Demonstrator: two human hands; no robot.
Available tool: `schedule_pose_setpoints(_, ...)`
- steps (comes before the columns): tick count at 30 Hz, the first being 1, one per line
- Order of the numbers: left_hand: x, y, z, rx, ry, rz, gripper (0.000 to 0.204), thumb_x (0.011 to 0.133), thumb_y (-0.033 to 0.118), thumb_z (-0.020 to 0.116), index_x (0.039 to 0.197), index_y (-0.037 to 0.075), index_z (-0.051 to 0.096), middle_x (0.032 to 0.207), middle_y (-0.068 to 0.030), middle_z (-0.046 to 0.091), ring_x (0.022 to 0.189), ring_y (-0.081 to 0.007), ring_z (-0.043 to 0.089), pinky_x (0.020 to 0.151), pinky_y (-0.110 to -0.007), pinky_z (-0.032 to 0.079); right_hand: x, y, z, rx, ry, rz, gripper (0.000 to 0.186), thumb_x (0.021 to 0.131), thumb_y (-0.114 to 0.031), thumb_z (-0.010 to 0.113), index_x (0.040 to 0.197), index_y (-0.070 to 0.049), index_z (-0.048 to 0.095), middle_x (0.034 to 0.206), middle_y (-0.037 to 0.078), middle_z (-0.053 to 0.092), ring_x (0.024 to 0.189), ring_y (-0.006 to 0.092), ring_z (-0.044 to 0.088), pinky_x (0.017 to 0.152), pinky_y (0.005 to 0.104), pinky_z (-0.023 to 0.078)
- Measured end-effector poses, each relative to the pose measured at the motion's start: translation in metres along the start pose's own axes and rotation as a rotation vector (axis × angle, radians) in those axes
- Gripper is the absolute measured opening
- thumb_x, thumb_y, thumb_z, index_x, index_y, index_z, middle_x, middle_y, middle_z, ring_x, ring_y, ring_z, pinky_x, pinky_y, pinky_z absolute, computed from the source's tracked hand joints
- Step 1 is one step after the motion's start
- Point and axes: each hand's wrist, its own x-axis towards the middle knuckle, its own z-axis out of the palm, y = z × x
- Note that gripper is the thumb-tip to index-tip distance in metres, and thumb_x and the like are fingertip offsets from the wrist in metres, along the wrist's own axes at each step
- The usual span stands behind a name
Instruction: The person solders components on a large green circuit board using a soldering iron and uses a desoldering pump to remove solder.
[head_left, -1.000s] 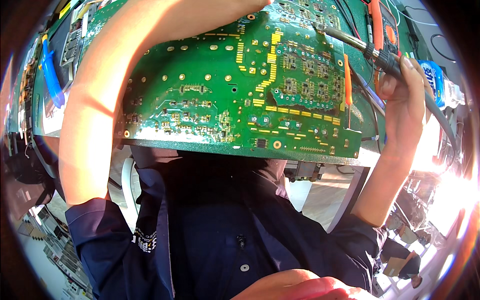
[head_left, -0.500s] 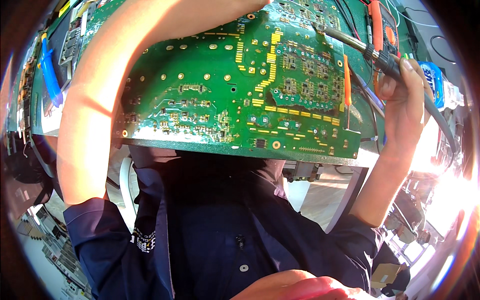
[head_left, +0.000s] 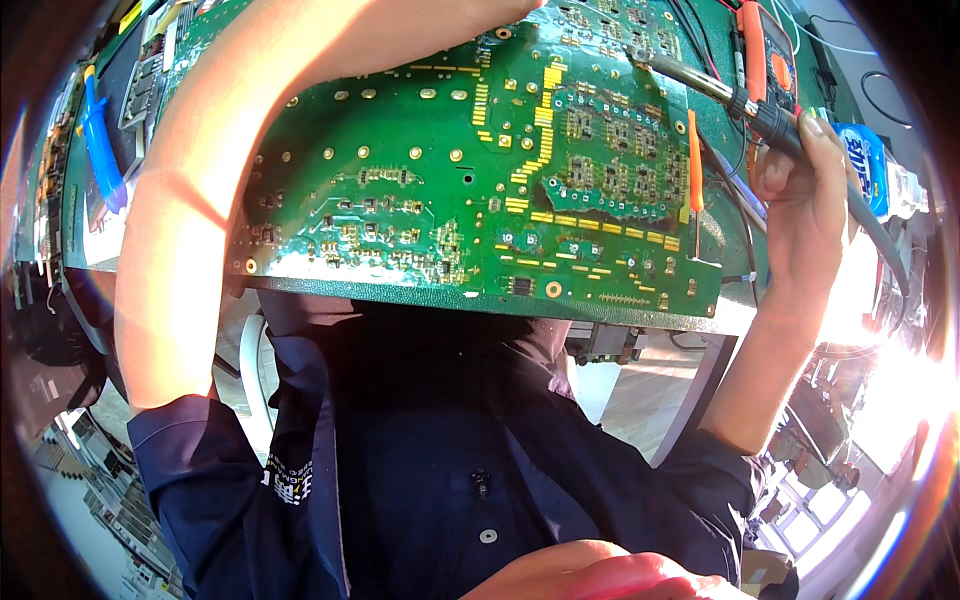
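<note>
A large green circuit board [head_left: 400,125] lies at the near edge of the bench, with rows of gold pads and clusters of small parts. My right hand [head_left: 810,185] is closed around the dark handle of a soldering iron [head_left: 775,130]. The iron slants up and left, and its tip reaches the upper right area of the board, among small parts. Across the board's upper left stretches my left forearm. Only part of my left hand [head_left: 490,14] shows at the top edge, over the board; its fingers are cut off there, so what they hold is out of sight.
An orange-handled screwdriver [head_left: 695,165] lies along the board's right side. Beyond the iron sits an orange multimeter [head_left: 752,30] with leads. A blue packet [head_left: 865,165] is right of my right hand. A blue tool [head_left: 98,140] lies at far left. Strong sunlight glares at right.
</note>
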Motion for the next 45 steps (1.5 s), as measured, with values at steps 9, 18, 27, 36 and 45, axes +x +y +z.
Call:
schedule_pose_setpoints(9,-0.003,-0.005,0.001,-0.087,0.033,0.077,0.006,0.088,0.007,0.067,0.089,0.004,0.071,0.083,-0.0061,0.07,0.07,-0.0124,0.058,0.062,-0.025,0.048,-0.005,-0.002,-0.002,-0.028,-0.054,-0.058,0.03,0.094,-0.028,0.061,0.084,0.0,0.061,0.062,0.008,0.056,0.062,0.015,0.052,0.064,0.0289,0.039)
schedule_pose_setpoints(18,-0.004,0.0,-0.004,-0.112,0.055,0.044,0.009,0.089,0.01,0.064,0.089,0.002,0.07,0.082,-0.0063,0.069,0.069,-0.0124,0.057,0.062,-0.027,0.048,-0.002,0.002,-0.003,-0.024,-0.045,-0.077,0.027,0.098,-0.02,0.056,0.093,0.005,0.065,0.067,0.006,0.058,0.063,0.0114,0.05,0.065,0.0259,0.039)
schedule_pose_setpoints(27,-0.007,0.026,-0.001,-0.112,0.224,-0.154,0.01,0.09,0.002,0.053,0.096,-0.002,0.059,0.088,-0.0082,0.062,0.072,-0.0143,0.054,0.069,-0.03,0.047,-0.002,0.001,-0.003,0.007,-0.054,-0.04,0.028,0.099,-0.02,0.055,0.096,0.005,0.065,0.065,0.006,0.057,0.061,0.0117,0.047,0.062,0.0269,0.038)
schedule_pose_setpoints(36,-0.004,0.0,-0.003,-0.004,0.188,-0.211,0.021,0.086,0.006,0.055,0.103,-0.002,0.065,0.102,-0.018,0.063,0.093,-0.0304,0.062,0.085,-0.039,0.05,-0.001,0.004,0.001,0.065,-0.057,-0.06,0.024,0.1,-0.02,0.055,0.089,0.001,0.061,0.063,0.004,0.052,0.058,0.0114,0.044,0.057,0.027,0.034)
schedule_pose_setpoints(45,0.0,-0.046,0.011,0.397,0.407,-0.274,0.037,0.092,0.026,0.066,0.109,-0.006,0.065,0.115,-0.0242,0.063,0.106,-0.0355,0.064,0.091,-0.042,0.051,-0.004,-0.002,0.003,0.04,-0.008,-0.032,0.027,0.096,-0.022,0.061,0.084,0.002,0.065,0.062,0.006,0.059,0.055,0.0118,0.054,0.056,0.0244,0.042)
